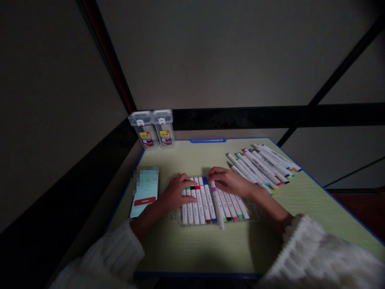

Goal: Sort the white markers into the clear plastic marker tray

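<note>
A row of white markers (pixel 202 200) with coloured bands and ends lies side by side in a clear plastic case (pixel 254 214) on the table. My left hand (pixel 177 194) rests over the left end of the row, its thumb and fingers spread apart and touching the markers. At the far end of a purple-banded marker (pixel 217 204), my right hand (pixel 230 180) has its fingers closed on it. That marker lies a little askew and its near end sticks out past the others. My right hand hides the far ends of the markers to its right.
More loose markers (pixel 260 164) lie in a slanted group at the table's back right. Two lidded clear boxes (pixel 164 128) stand at the back left. A lit phone (pixel 146 190) lies left of my left hand. The table (pixel 186 253) has a blue edge; walls stand behind and left.
</note>
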Motion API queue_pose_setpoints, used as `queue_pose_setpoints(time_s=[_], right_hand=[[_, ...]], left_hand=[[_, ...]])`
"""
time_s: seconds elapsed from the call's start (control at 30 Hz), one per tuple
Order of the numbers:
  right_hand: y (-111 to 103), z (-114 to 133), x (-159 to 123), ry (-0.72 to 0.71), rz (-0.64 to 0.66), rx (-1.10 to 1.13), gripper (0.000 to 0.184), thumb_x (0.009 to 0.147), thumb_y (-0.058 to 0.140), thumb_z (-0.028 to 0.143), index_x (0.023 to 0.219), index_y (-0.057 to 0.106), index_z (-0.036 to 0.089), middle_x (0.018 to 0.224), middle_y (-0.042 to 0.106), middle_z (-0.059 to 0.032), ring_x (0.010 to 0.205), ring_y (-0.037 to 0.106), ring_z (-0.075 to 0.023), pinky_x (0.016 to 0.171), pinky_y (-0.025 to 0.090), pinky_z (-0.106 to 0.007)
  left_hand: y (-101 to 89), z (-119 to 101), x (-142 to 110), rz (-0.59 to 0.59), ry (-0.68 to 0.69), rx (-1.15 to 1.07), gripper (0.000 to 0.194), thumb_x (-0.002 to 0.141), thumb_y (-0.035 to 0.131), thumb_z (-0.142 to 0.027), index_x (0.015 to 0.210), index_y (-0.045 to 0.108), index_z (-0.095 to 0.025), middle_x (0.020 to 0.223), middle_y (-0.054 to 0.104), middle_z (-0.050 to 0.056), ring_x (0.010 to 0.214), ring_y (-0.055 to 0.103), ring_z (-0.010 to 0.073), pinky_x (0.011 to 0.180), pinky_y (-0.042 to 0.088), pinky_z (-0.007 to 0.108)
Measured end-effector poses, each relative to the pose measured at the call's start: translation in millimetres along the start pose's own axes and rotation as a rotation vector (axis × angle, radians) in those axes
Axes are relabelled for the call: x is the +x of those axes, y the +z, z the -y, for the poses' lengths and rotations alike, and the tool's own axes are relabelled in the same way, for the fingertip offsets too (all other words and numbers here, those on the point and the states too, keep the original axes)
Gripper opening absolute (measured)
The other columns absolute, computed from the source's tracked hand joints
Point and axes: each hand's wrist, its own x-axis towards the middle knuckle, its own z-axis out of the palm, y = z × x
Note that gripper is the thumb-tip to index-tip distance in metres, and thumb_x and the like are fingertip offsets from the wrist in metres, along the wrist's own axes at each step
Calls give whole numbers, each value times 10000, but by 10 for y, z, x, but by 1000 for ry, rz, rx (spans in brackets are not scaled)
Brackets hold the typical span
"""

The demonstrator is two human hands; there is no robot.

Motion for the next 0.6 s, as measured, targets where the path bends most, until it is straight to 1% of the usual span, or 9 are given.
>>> queue_pose_setpoints(time_s=[0.1,0.17,0.3,0.37,0.43,0.6], right_hand=[[-11,-6,-12,15,4,-13,297,681,417,-31,817,603,156,906,534,-72,832,520,-153,749,429,-303],[-14,-6,-16,23,-2,-6,300,667,412,-36,799,601,156,889,539,-67,820,523,-153,742,431,-305],[-12,-9,-17,43,-14,45,310,639,405,-46,775,601,153,846,542,-56,744,528,-137,677,441,-276],[-6,-17,-15,49,-23,65,315,627,405,-50,769,599,152,843,541,-55,724,526,-132,654,439,-265],[3,-27,-12,47,-33,71,320,616,403,-54,764,596,154,842,540,-52,726,523,-132,660,435,-266],[34,-40,-5,45,-63,90,324,596,390,-64,743,579,154,825,532,-50,729,513,-133,671,427,-261]], left_hand=[[-10,-23,-10,12,51,-2,403,657,667,-296,1037,577,-198,926,514,37,932,465,208,838,355,329],[-4,-40,3,5,55,-2,373,687,637,-285,1043,570,-195,931,517,39,937,461,208,845,352,331],[36,-64,119,-44,-14,-34,226,787,496,-214,988,591,-174,881,531,40,896,485,187,829,366,308],[68,-65,203,-55,-38,-45,233,809,422,-149,951,604,-180,836,539,30,837,508,168,793,386,288],[103,-65,277,-69,-64,-55,253,809,391,-118,901,618,-180,806,544,27,804,520,160,771,395,281],[172,-85,353,-128,-126,-84,250,813,361,-112,824,607,-156,783,548,34,793,522,157,763,399,287]])
